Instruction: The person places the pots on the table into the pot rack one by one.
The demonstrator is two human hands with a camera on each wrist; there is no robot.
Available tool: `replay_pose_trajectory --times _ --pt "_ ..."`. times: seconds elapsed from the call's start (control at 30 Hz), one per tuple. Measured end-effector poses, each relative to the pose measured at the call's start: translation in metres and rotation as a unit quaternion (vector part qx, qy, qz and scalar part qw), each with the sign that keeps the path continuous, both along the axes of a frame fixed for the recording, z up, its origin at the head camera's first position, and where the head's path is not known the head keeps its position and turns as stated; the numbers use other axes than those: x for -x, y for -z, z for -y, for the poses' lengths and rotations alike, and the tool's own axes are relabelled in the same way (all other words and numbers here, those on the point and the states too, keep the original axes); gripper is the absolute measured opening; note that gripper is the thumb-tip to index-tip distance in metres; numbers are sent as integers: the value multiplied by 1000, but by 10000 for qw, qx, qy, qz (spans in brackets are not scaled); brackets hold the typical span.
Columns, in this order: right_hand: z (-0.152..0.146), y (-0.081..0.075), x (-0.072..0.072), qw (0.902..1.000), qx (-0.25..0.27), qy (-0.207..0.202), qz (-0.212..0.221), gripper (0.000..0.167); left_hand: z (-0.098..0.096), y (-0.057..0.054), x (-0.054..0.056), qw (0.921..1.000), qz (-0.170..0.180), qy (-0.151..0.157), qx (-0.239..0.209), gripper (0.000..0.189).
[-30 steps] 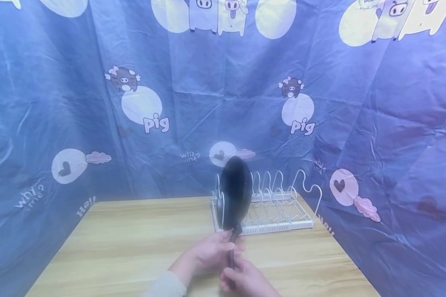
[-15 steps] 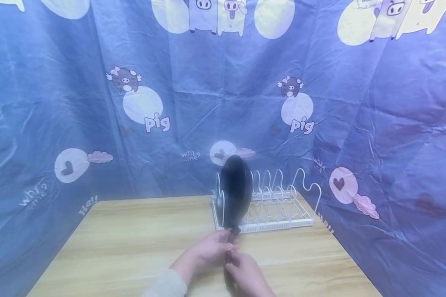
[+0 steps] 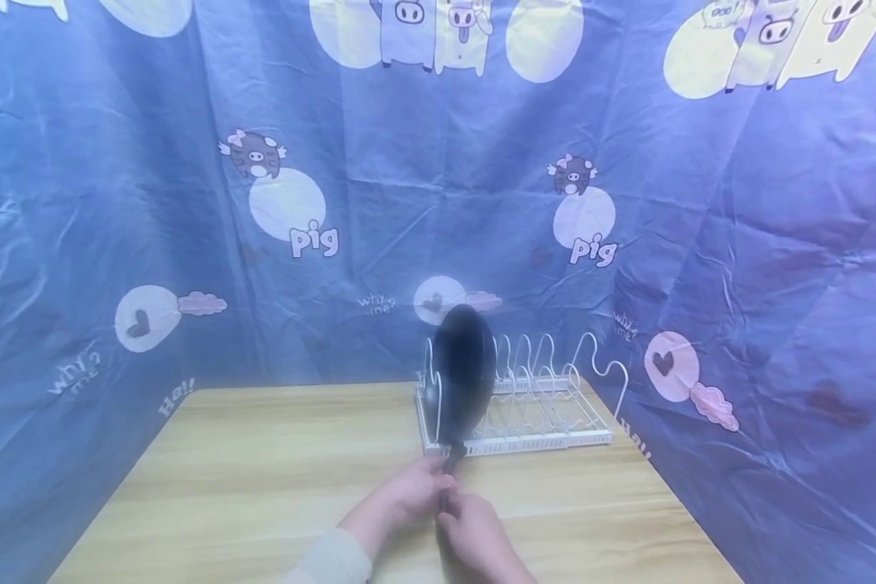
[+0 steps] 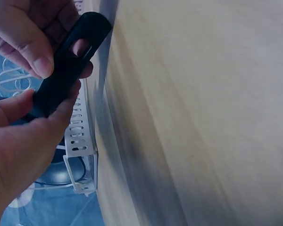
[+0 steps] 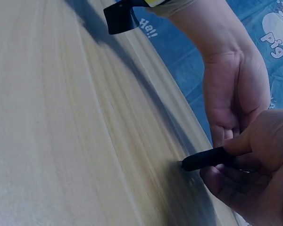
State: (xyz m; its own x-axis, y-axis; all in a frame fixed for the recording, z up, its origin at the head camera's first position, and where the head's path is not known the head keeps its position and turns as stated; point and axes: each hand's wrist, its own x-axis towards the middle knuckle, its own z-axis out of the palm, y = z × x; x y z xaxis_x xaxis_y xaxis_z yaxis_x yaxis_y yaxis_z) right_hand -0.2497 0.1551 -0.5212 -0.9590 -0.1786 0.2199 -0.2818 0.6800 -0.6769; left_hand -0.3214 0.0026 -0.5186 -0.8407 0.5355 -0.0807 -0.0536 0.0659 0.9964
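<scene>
A black frying pan (image 3: 463, 373) stands on edge among the left-hand wires of the white pan rack (image 3: 540, 444), its handle pointing toward me. My left hand (image 3: 409, 491) pinches the handle close to the pan, its thumb on one side and fingers on the other. Right behind it, my right hand (image 3: 474, 527) grips the handle nearer its end. The handle (image 4: 61, 80) ends in a rounded tip with a slot, and a right fingertip shows through that slot in the left wrist view. In the right wrist view the handle's tip (image 5: 198, 161) juts out past my right thumb.
The rack sits at the back right of a wood-grain table (image 3: 263, 462), its other wire dividers (image 3: 529, 365) rising right of the pan. A blue cloth printed with pigs (image 3: 380, 219) hangs round the back and sides. A black wrist-worn device (image 5: 121, 19) shows on the left arm.
My right hand has slid forward along the handle, closer to my left hand. The handle has swung slightly left; the pan's body stays in the rack at nearly the same spot.
</scene>
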Motion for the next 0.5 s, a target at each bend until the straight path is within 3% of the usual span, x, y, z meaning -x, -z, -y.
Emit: replay_pose_trajectory --times 0.07,0.17,0.3,0.43,0.5 --pt "-1 2 3 10000 -44 -6 47 8 1 -1 -1 9971 -462 -164 581 22" --pt "-3 5 7 9998 -160 50 77 8 5 -5 -5 9828 -1039 -392 1474 18" --pt "-7 1 3 9996 -190 133 190 9 14 -8 -16 9704 -1293 -383 2004 28" --pt "-12 -8 -3 9984 -370 273 335 26 29 -13 -32 9507 -1747 -297 2546 46" --pt "-17 -12 -5 9968 -556 409 399 32 36 -17 -41 9372 -2011 -334 2832 48"
